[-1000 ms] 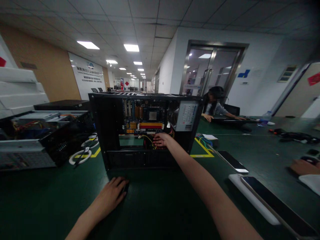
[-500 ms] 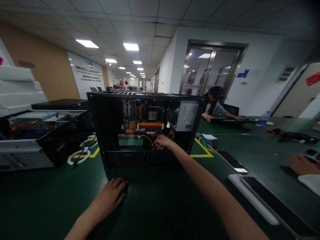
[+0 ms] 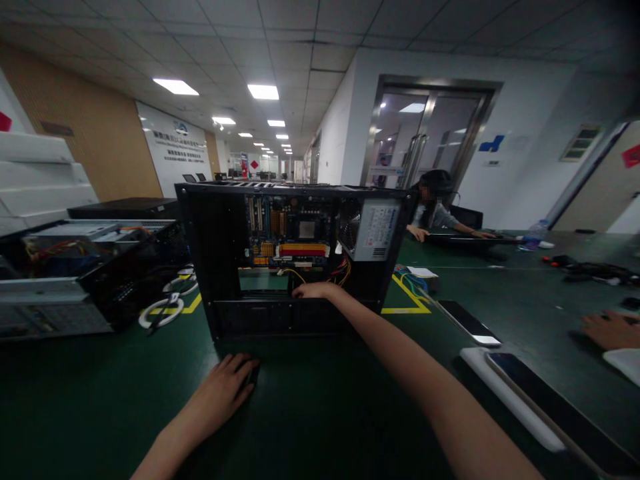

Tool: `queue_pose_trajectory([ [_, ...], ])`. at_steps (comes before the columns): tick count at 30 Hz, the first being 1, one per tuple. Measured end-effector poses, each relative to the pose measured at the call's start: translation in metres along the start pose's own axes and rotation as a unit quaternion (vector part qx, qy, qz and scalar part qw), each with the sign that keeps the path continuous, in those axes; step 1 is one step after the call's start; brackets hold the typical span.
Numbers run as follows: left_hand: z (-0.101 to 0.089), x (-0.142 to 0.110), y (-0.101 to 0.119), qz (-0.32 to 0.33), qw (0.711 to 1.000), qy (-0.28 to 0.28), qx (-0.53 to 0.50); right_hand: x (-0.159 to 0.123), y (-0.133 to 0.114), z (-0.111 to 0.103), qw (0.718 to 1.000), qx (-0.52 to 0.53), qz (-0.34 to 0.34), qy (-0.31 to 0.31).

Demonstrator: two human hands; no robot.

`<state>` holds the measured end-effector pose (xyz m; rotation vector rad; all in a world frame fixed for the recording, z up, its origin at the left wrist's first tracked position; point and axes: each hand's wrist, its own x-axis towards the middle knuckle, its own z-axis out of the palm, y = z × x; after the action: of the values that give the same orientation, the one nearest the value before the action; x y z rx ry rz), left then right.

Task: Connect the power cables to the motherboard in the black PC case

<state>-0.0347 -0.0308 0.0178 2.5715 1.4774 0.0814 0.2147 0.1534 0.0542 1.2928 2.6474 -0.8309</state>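
An open black computer case (image 3: 250,319) stands on the green table in front of me. Inside it are a motherboard (image 3: 306,230) with a bare processor socket area, red and yellow memory slots (image 3: 303,251) and a power supply (image 3: 376,230). My right hand (image 3: 316,291) reaches low into the case, fingers closed and bent down beside a small black bay part; what they hold is hidden. A thin yellow cable (image 3: 295,272) with a white plug runs down behind this hand. On the table before the case lies my left hand (image 3: 227,380), fingers apart, with a dark patch under its thumb side.
Another opened case (image 3: 55,307) and coiled white cable (image 3: 161,312) are at left. To the right lie phones (image 3: 467,321), a white slab (image 3: 510,400), and a box with wires (image 3: 423,279). Another person (image 3: 435,207) sits beyond; someone's hand (image 3: 611,330) rests far right.
My right hand has moved slightly left and lower inside the case, its fingers dipping toward the black bay part. My left hand stays in place. The view has shifted a little.
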Motion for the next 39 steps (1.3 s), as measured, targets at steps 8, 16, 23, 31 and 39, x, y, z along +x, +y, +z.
queue_pose_trajectory([
  [8,-0.003,-0.001,0.002,-0.005,1.000,-0.008,0.013,-0.005,0.004,0.005,0.956,0.199,0.157,-0.146],
  [16,-0.003,-0.001,0.002,-0.004,1.000,-0.009,0.013,-0.004,0.001,0.001,0.978,0.137,0.114,-0.105],
  [23,-0.002,-0.001,0.001,0.000,1.000,0.002,-0.009,-0.011,-0.011,-0.003,0.997,0.049,0.061,0.010],
  [31,0.004,0.003,-0.003,0.000,1.000,0.001,-0.003,-0.013,-0.017,-0.004,0.988,0.024,0.070,0.138],
  [39,0.003,0.000,-0.003,0.000,1.000,0.008,-0.009,-0.021,-0.022,-0.004,0.938,0.281,0.103,0.175],
])
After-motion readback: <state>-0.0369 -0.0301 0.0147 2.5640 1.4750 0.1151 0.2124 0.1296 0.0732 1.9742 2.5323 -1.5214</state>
